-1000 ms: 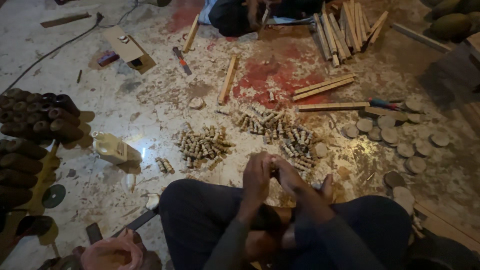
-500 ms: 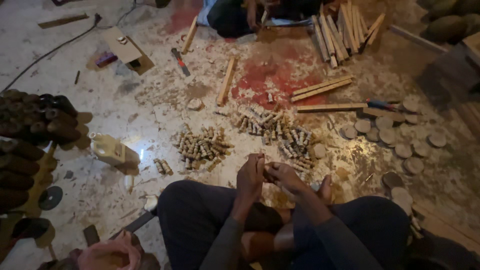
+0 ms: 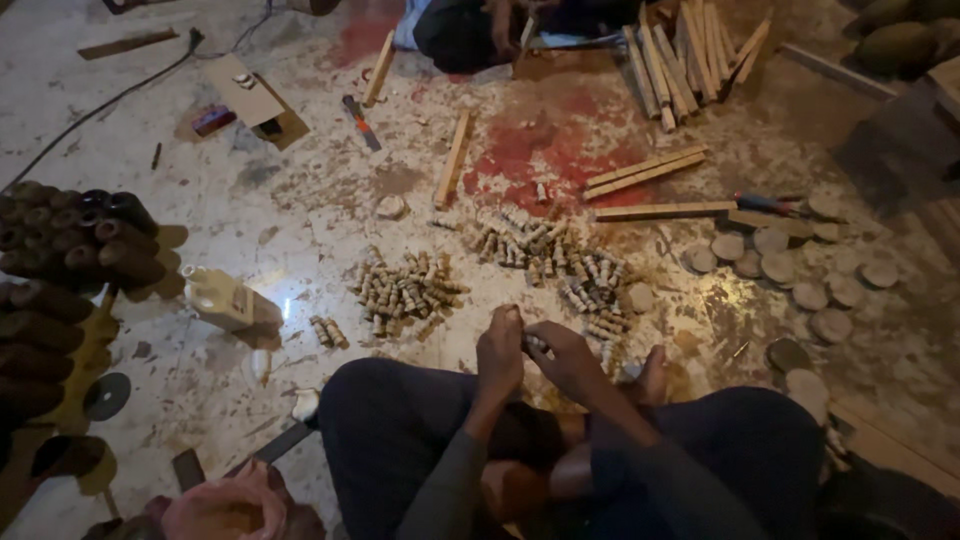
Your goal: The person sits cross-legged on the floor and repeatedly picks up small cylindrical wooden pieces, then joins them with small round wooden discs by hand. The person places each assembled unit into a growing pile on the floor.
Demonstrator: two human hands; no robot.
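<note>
Camera position: I am wearing the one camera on my head while sitting on the floor [image 3: 250, 215].
Facing: it is looking steeply down and forward, past my knees and out over the floor.
Nearness: my left hand [image 3: 500, 352] and right hand [image 3: 565, 355] are sitting close under it, low and centred in the picture.
Far reach: the top edge is catching another person's dark clothing [image 3: 455, 35] well across the floor.
Shared views: only this single view is recording, so nothing is overlapping.

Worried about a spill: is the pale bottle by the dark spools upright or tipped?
Tipped: the pale bottle lies on its side on the floor.
</note>
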